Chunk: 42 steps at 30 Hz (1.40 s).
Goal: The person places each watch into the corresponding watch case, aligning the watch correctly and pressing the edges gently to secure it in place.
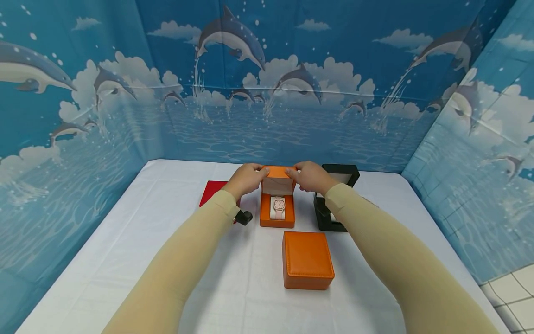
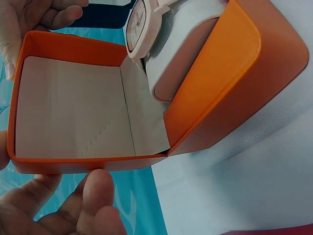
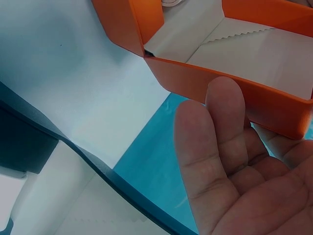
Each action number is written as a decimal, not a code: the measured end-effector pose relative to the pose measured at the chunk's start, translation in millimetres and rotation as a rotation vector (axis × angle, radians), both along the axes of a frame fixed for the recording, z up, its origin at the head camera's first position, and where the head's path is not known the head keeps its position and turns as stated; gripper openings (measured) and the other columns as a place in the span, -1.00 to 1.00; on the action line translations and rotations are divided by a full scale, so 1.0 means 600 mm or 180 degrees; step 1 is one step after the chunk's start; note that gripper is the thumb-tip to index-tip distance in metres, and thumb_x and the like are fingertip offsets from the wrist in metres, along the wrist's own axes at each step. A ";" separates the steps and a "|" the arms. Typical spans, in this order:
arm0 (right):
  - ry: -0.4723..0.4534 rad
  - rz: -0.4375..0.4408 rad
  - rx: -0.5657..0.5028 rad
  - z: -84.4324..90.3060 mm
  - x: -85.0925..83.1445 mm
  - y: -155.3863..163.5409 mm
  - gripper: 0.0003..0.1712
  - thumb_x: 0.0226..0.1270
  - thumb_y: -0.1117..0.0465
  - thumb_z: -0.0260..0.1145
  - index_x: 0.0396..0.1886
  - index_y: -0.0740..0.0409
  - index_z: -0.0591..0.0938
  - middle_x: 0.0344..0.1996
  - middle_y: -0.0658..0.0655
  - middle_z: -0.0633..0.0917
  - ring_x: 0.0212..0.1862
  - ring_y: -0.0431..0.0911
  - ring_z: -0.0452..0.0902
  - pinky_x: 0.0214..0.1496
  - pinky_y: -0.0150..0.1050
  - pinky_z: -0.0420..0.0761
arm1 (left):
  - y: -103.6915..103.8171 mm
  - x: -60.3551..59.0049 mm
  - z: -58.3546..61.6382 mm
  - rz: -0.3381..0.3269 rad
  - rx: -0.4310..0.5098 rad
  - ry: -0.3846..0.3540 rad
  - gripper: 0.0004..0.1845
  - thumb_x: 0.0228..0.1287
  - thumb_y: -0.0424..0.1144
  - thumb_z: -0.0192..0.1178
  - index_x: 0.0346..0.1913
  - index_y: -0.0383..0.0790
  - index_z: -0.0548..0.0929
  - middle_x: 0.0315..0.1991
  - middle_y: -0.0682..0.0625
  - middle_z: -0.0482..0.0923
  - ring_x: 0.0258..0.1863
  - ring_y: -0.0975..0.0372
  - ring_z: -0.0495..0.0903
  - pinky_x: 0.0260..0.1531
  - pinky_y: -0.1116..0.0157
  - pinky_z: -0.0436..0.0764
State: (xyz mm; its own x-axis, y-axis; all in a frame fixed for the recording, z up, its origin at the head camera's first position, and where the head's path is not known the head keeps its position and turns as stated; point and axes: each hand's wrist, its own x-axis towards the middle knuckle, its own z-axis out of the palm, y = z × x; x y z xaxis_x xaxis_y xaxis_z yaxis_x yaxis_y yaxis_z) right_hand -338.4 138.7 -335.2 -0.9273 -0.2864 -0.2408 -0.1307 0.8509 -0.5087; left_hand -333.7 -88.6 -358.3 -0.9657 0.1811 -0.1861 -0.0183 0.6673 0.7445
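An orange watch box (image 1: 277, 222) stands on the white cloth with its hinged lid (image 1: 277, 172) raised. Inside, a pale pink watch (image 1: 279, 204) with a squarish case is wrapped around a light cushion. My left hand (image 1: 247, 179) pinches the lid's left upper corner, its thumb on the front edge. On the opposite corner my right hand (image 1: 312, 176) does the same, with fingers along the lid's side in the right wrist view. The lid's pale lining (image 2: 68, 107) faces the left wrist camera.
A closed orange box (image 1: 308, 255) lies nearer, right of centre. Beside my right forearm stands an open black box (image 1: 331, 225), partly hidden by the sleeve. A red item (image 1: 212, 190) lies behind my left wrist. A dolphin-print curtain (image 1: 267, 130) borders the table (image 1: 175, 171).
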 end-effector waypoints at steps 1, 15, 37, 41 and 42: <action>0.0006 0.0005 0.0000 0.000 0.000 0.000 -0.28 0.71 -0.21 0.01 0.55 0.20 0.42 0.20 0.32 0.71 -0.01 0.10 0.75 0.10 -0.01 0.73 | 0.000 0.000 0.000 0.0001 -0.0004 -0.0001 -0.33 0.59 0.27 0.01 0.56 -0.01 0.42 0.29 -0.05 0.61 0.12 0.06 0.67 0.33 -0.02 0.61; 0.0089 -0.0026 0.0095 -0.004 0.003 0.000 -0.31 0.69 -0.23 0.03 0.49 0.15 0.49 0.08 0.25 0.73 -0.14 0.02 0.71 -0.07 -0.10 0.71 | 0.000 0.000 -0.002 0.0006 -0.0021 -0.0007 -0.33 0.59 0.27 0.01 0.57 0.02 0.42 0.31 -0.05 0.61 0.12 0.07 0.70 0.30 0.00 0.64; 0.0144 0.0061 0.0045 -0.009 0.016 0.005 -0.35 0.68 -0.21 0.08 0.45 0.13 0.55 -0.12 0.19 0.77 -0.14 0.05 0.67 -0.12 -0.13 0.65 | -0.004 0.015 -0.001 -0.0022 -0.0091 -0.0006 -0.35 0.57 0.25 0.06 0.55 0.02 0.43 0.29 -0.08 0.60 0.07 0.07 0.71 0.26 0.01 0.67; 0.0179 0.0091 0.0056 -0.008 0.021 0.005 -0.38 0.67 -0.20 0.09 0.42 0.10 0.58 -0.17 0.17 0.76 -0.16 0.05 0.65 -0.17 -0.15 0.63 | -0.004 0.019 0.000 -0.0019 -0.0103 0.0009 -0.36 0.57 0.23 0.08 0.54 0.02 0.45 0.30 -0.09 0.60 0.09 0.04 0.71 0.25 0.01 0.67; 0.0189 0.0094 0.0060 -0.008 0.022 0.005 -0.39 0.67 -0.20 0.10 0.42 0.10 0.59 -0.18 0.17 0.76 -0.18 0.04 0.64 -0.18 -0.15 0.63 | -0.005 0.020 -0.001 -0.0019 -0.0104 0.0011 -0.37 0.56 0.23 0.09 0.53 0.02 0.46 0.30 -0.09 0.59 0.10 0.02 0.71 0.25 0.01 0.67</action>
